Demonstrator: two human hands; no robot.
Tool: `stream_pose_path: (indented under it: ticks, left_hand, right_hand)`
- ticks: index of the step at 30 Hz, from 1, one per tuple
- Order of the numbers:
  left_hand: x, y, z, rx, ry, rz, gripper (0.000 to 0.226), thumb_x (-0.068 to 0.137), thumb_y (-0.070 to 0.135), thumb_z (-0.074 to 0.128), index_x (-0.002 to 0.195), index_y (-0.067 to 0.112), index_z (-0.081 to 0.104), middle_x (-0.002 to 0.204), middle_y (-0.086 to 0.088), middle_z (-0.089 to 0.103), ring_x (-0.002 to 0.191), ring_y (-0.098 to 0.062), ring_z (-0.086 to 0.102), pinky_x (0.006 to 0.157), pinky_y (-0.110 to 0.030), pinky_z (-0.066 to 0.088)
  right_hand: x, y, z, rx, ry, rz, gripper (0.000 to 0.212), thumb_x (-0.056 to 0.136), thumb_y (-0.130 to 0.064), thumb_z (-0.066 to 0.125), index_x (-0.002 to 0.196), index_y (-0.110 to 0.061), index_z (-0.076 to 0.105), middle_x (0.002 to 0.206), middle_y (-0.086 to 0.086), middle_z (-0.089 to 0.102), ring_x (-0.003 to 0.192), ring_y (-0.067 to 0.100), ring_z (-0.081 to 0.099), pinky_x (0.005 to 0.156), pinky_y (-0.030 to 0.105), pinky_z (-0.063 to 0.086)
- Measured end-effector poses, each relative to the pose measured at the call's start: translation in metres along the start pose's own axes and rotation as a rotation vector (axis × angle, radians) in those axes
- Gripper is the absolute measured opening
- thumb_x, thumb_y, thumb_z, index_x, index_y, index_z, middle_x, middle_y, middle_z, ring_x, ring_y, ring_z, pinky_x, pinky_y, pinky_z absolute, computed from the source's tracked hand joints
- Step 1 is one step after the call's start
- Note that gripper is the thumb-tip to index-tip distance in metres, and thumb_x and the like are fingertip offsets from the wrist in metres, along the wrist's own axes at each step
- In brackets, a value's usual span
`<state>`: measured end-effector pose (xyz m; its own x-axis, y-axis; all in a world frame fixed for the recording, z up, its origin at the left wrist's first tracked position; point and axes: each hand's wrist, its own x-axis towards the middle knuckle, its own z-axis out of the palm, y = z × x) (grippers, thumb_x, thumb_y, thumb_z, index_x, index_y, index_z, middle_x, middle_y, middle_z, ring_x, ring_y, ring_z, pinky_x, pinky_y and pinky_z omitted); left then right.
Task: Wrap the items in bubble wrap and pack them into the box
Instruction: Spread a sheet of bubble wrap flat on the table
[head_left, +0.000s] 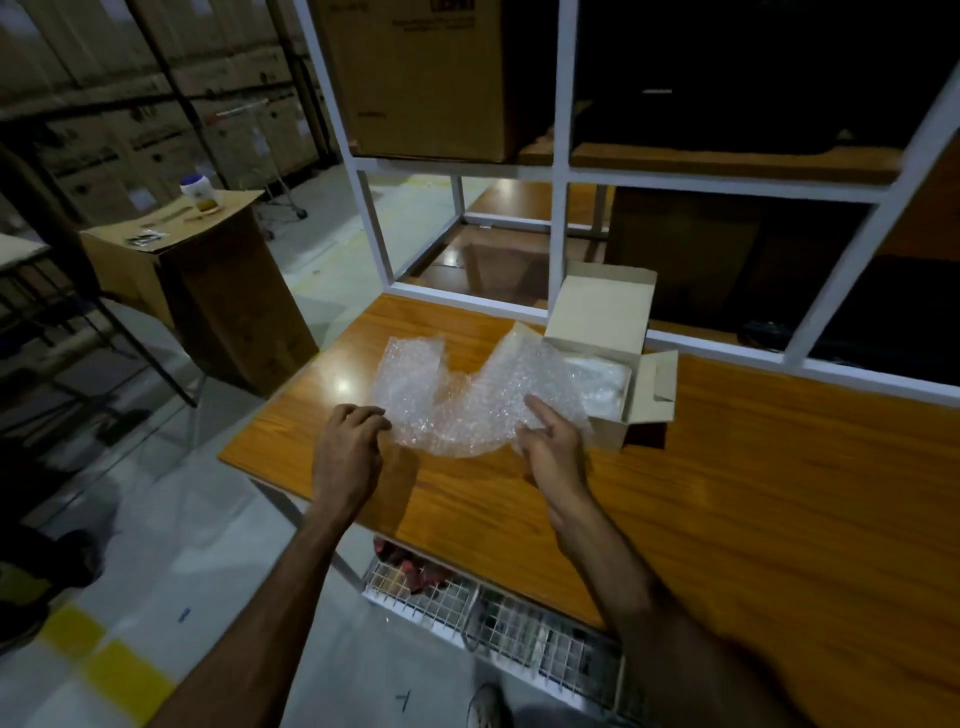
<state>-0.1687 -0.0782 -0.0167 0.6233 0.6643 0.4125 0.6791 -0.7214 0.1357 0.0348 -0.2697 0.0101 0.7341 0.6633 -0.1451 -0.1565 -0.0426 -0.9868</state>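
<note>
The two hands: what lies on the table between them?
In the head view, the bubble wrap spans from the left hand to the right hand; both grip its near edge.

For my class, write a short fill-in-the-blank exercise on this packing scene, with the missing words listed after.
1. Both hands hold a sheet of ____ wrap.
2. The small cardboard box on the wooden table has its lid ____.
3. The left hand grips the sheet's ____ edge; the right hand grips the opposite one.
4. The box sits on the sheet's ____ side.

Missing words: bubble; open; left; right
</note>
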Motion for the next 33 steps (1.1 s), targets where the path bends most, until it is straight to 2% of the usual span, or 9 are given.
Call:
stream_pose_path:
  ticks: [2,4,6,11,15,19,25,30,33]
  left_hand:
    - [-0.007,0.011,0.002,0.120,-0.241,-0.077,0.041,0.090,0.003,0.071,0.127,0.022,0.074,0.150,-0.008,0.059,0.137,-0.033,0.047,0.104,-0.052,0.051]
    - [-0.015,0.025,0.003,0.184,-0.460,-0.125,0.043,0.097,0.023,0.070,0.139,0.032,0.066,0.164,-0.007,0.041,0.149,-0.034,0.033,0.115,-0.057,0.040]
    - [-0.028,0.041,0.007,0.127,-0.537,-0.143,0.040,0.099,0.048,0.061,0.137,0.037,0.066,0.167,-0.007,0.036,0.152,-0.033,0.029,0.119,-0.061,0.031]
    - [-0.050,0.068,0.021,-0.010,-0.502,-0.164,0.040,0.101,0.055,0.050,0.129,0.032,0.068,0.161,-0.008,0.044,0.149,-0.029,0.034,0.121,-0.062,0.024]
    - [-0.039,0.066,0.038,-0.057,-0.418,-0.187,0.049,0.104,0.057,0.045,0.136,0.024,0.060,0.142,-0.008,0.062,0.131,-0.028,0.051,0.110,-0.056,0.035]
    - [-0.016,0.061,0.049,-0.083,-0.412,-0.284,0.042,0.103,0.045,0.056,0.138,0.021,0.059,0.139,-0.011,0.059,0.130,-0.029,0.051,0.111,-0.059,0.038]
    - [0.013,0.033,0.070,-0.177,-0.588,-0.137,0.026,0.085,0.018,0.070,0.106,0.034,0.063,0.121,-0.004,0.059,0.112,-0.029,0.055,0.094,-0.055,0.054]
    - [0.011,0.020,0.074,-0.286,-0.435,-0.076,0.025,0.091,0.007,0.071,0.112,0.021,0.076,0.117,-0.002,0.073,0.101,-0.020,0.067,0.093,-0.044,0.058]
    - [0.007,0.015,0.074,-0.290,-0.320,-0.104,0.016,0.097,0.018,0.064,0.104,0.020,0.078,0.111,-0.001,0.075,0.095,-0.015,0.067,0.086,-0.041,0.060]
  right_hand:
    - [-0.010,0.019,-0.005,-0.083,-0.098,0.083,0.061,0.100,-0.008,0.061,0.155,-0.028,0.044,0.124,0.004,0.061,0.070,0.002,0.060,0.058,0.017,0.053]
    - [-0.020,0.040,-0.007,-0.187,-0.157,0.181,0.068,0.096,-0.019,0.063,0.155,-0.042,0.038,0.130,-0.001,0.063,0.074,0.010,0.061,0.069,0.038,0.062]
    - [-0.025,0.066,-0.012,-0.214,-0.203,0.259,0.074,0.091,-0.025,0.062,0.155,-0.048,0.032,0.126,-0.003,0.062,0.076,0.016,0.059,0.070,0.043,0.059]
    - [-0.037,0.067,-0.026,-0.147,-0.255,0.359,0.080,0.096,-0.007,0.062,0.161,-0.038,0.027,0.160,0.006,0.042,0.121,0.021,0.061,0.090,0.040,0.061]
    - [-0.032,0.062,-0.026,-0.154,-0.273,0.384,0.073,0.099,-0.008,0.057,0.162,-0.028,0.026,0.153,0.008,0.050,0.113,0.018,0.066,0.086,0.037,0.059]
    - [-0.021,0.061,-0.011,-0.173,-0.277,0.382,0.068,0.101,-0.011,0.055,0.162,-0.021,0.027,0.155,0.005,0.049,0.112,0.014,0.065,0.089,0.037,0.057]
    - [-0.013,0.065,0.003,-0.200,-0.214,0.372,0.065,0.100,-0.009,0.057,0.160,-0.017,0.033,0.131,-0.002,0.058,0.106,0.011,0.064,0.078,0.031,0.057]
    - [-0.011,0.070,-0.005,-0.189,-0.186,0.348,0.061,0.104,-0.008,0.051,0.161,-0.014,0.030,0.149,0.006,0.050,0.110,0.014,0.065,0.088,0.037,0.059]
    - [-0.013,0.069,-0.006,-0.213,-0.154,0.332,0.059,0.104,-0.010,0.050,0.160,-0.014,0.032,0.154,0.007,0.048,0.109,0.013,0.066,0.091,0.039,0.059]
